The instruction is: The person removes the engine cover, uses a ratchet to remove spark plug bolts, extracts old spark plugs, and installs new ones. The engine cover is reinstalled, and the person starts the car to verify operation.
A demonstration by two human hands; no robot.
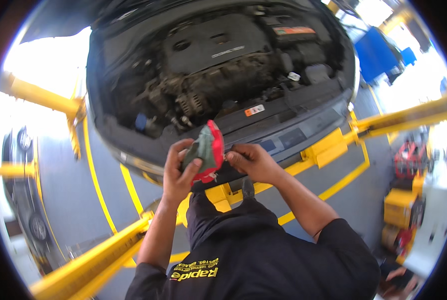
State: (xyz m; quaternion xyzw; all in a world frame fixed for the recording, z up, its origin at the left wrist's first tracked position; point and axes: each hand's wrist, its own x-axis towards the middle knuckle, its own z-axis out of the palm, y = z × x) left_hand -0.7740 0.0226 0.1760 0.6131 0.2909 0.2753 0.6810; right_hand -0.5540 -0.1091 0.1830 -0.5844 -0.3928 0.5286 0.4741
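Head view: gripped red-and-green fabric bundle [207, 151] in left hand [177, 172], six o'clock from engine cover [216, 42]; apparently pinched edge with right hand [253, 162]; likely mid-handling, next needed steady hold.

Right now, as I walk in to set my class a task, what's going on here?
A person stands at the front of a dark car, its engine bay open. Their left hand holds a red and grey-green cloth item up before the bumper. Their right hand has its fingertips at the red edge; whether they pinch it is unclear. Neither hand touches the engine.
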